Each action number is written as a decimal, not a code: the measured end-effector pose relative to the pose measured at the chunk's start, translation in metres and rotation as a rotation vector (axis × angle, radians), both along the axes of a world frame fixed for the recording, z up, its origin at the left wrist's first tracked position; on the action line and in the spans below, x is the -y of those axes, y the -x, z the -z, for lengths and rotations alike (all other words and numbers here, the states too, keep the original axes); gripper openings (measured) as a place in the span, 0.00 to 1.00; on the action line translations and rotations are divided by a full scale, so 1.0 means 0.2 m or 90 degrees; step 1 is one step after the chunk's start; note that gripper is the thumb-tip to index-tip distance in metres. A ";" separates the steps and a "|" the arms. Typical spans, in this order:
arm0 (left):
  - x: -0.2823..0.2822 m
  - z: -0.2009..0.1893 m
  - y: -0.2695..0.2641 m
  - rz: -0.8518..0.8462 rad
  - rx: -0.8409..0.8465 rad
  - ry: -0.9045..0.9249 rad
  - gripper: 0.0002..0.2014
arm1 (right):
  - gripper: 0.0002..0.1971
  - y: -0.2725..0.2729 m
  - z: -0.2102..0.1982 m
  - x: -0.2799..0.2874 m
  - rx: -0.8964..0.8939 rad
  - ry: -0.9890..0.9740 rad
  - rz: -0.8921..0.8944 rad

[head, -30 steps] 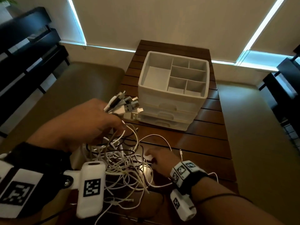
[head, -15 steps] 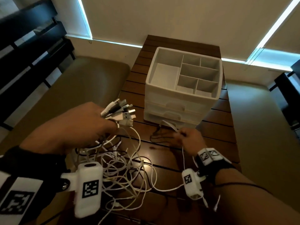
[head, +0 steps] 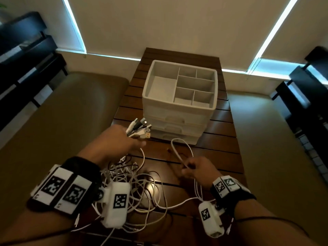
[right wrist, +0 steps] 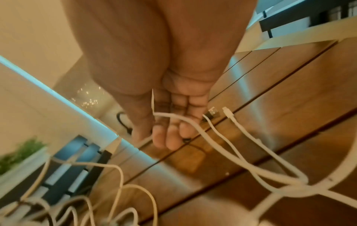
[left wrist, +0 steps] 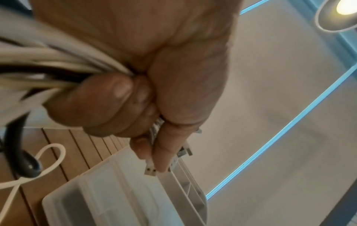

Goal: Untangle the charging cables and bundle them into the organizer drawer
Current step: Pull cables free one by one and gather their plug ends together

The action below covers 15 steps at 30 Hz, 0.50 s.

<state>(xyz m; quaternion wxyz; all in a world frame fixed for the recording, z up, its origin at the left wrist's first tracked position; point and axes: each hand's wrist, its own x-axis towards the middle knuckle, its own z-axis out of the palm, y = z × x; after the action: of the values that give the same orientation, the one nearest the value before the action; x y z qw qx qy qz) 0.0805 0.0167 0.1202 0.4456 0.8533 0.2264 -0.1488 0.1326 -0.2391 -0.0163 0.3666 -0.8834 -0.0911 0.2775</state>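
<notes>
My left hand (head: pixel 131 142) is raised above the table's near left part, fist closed round a bundle of cable ends (head: pixel 140 130) whose USB plugs fan out toward the white organizer (head: pixel 179 119). In the left wrist view the fingers (left wrist: pixel 108 107) wrap white and black cords, and plugs (left wrist: pixel 150 169) stick out past the fingertips. My right hand (head: pixel 188 167) pinches a white cable (head: pixel 182 148) that loops up toward the organizer's lowest drawer. The right wrist view shows this white cable (right wrist: pixel 193 126) crossing the fingers. A tangle of cables (head: pixel 136 181) lies between my wrists.
The organizer's top tray (head: pixel 149 77) has several empty compartments; its drawers (head: pixel 175 128) are closed. It stands mid-way along a narrow dark slatted table (head: pixel 221 151). Two loose plugs (right wrist: pixel 213 112) lie on the wood near my right fingers. A tan bench (head: pixel 62 112) flanks the left.
My right hand left the tangle, reached to the organizer's front, then drew back holding a white cable loop. My left hand moved forward with its bundle.
</notes>
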 end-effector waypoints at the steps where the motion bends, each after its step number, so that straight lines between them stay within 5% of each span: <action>1: 0.00 0.01 0.00 -0.021 0.005 0.020 0.11 | 0.09 0.02 0.02 0.01 -0.028 0.048 -0.049; 6: -0.01 0.06 -0.02 -0.030 0.012 0.063 0.10 | 0.15 0.06 0.10 0.04 -0.137 0.106 -0.112; 12: -0.02 0.11 -0.04 -0.021 0.017 0.085 0.09 | 0.10 -0.15 0.21 0.09 0.087 0.254 0.123; 15: -0.01 0.13 -0.05 -0.004 0.016 0.104 0.11 | 0.18 -0.26 0.28 0.08 0.120 0.250 0.100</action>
<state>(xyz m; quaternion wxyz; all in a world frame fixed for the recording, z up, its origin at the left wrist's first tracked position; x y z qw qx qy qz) 0.0903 0.0183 0.0949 0.5173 0.8150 0.2105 -0.1548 0.1836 -0.2546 -0.0724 0.1982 -0.9641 0.0001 0.1767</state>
